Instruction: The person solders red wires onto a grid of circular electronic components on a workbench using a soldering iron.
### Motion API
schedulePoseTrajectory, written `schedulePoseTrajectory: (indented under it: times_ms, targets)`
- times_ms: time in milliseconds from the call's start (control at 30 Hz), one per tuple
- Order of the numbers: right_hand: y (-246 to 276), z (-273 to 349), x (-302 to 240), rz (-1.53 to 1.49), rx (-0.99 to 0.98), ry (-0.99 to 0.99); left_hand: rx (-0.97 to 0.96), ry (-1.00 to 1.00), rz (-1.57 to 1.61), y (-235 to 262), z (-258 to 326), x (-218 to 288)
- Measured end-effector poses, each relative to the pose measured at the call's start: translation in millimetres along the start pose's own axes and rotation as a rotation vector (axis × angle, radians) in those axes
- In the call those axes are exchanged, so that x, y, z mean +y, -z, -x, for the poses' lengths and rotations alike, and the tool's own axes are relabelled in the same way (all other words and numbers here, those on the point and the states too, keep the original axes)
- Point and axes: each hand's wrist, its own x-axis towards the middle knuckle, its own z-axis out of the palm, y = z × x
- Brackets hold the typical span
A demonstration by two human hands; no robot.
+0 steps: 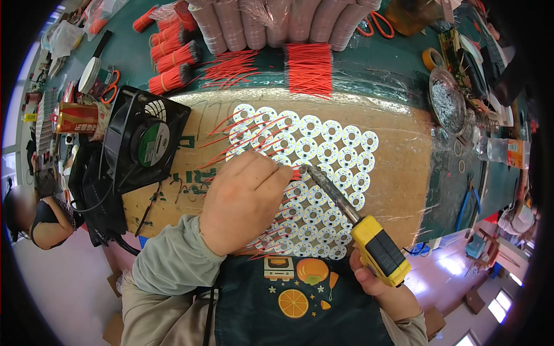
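Rows of white ring-shaped LED boards [348, 157] lie on a brown cardboard sheet [398, 167]. My left hand [248, 196] is closed over the middle of the rows, pinching short red wires [297, 173] by its fingertips and hiding some boards. In my right hand [369, 277] is a soldering iron [378, 248] with a yellow and black handle. Its dark tip meets the boards right beside the pinched wires; whether it touches a wire end is too small to tell. Boards on the left side have red wires trailing leftward from them.
A black fan [147, 138] stands left of the boards. Behind are bundled red wires [176, 57], a loose flat pile of them [309, 69] and stacked boards in plastic [283, 23]. At right sits a round metal dish [447, 101]. Another person [43, 219] is at far left.
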Motion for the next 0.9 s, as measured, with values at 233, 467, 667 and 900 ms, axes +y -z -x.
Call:
schedulePoseTrajectory:
  times_ms: [233,467,667,900]
  targets:
    - [-5.2,-7.1,-4.9,0.061,0.095,0.128,0.010,-0.020,-0.007,-2.7,1.1,-1.8]
    - [0.7,-4.4,-6.9,0.101,-0.026,0.008,0.008,-0.024,-0.020,-2.8,1.2,-1.0]
    - [-1.6,-6.7,-8.4,0.043,0.033,0.053,-0.002,-0.027,-0.012,-3.1,1.9,-1.6]
    - [3.2,-2.2,-9.8,-0.112,0.016,0.002,-0.003,-0.023,-0.020,-2.8,1.9,-0.2]
